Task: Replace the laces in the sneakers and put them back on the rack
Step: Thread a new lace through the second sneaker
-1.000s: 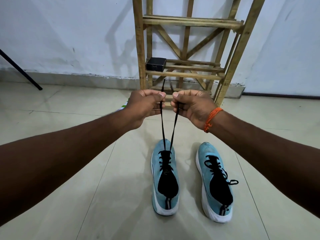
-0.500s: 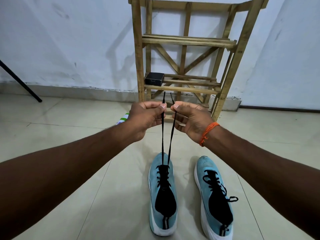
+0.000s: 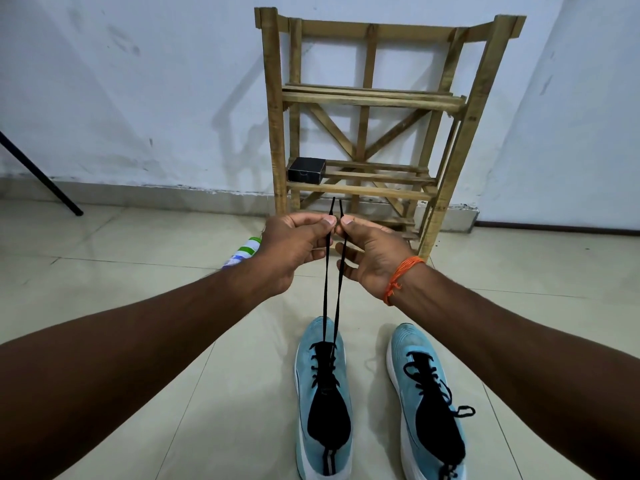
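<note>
Pale floor tiles [image 3: 104, 258] carry two blue sneakers before the wooden rack [image 3: 367, 98]; left hand [image 3: 294, 247] and right hand [image 3: 372, 252] each pinch one end of the left sneaker's [image 3: 323, 400] black lace [image 3: 325, 289], pulled upward; right sneaker [image 3: 429, 403] just beside.

Soft, fairly bright indoor light with a cool bluish cast. The rack [image 3: 367, 98] throws a faint shadow leftward on the wall [image 3: 138, 98], so light falls from the right. The floor tiles [image 3: 138, 258] gleam mildly. Wide-angle distortion stretches the forearms [image 3: 138, 358] at the edges; focus is sharp.
</note>
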